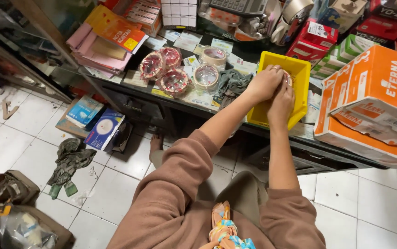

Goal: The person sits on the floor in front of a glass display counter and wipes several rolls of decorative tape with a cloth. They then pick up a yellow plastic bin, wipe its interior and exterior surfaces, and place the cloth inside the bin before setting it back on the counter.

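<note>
At the lower left of the frame, a crumpled dark rag (69, 162) is seen on the tiled floor (115, 184); bags at the corner are cut off by the frame edge. Higher up, flat blue boxes (98, 125) lean under the counter (129, 87). On the counter, at upper centre-left, three wrapped tape rolls with red print (165, 69) are grouped touching one another, and two clear tape rolls (210, 67) lie flat just to their right, beside a grey cloth (231, 83).

At centre right, a yellow plastic bin (300, 74) stands on the counter edge, its long axis running from the upper left to the lower right of the frame and its open side facing up. Both hands are placed inside it. The left hand (265, 83) is curled over a small round object (288, 78), and the right hand (281, 100) is closed against it from below. The object is almost wholly hidden by the fingers; only a pale curved edge is visible, so its kind and its axis cannot be told. It is located inside the bin, near the middle.

At the right edge, stacked orange cartons (374, 106) are seen just beside the bin, partly cut off.
</note>
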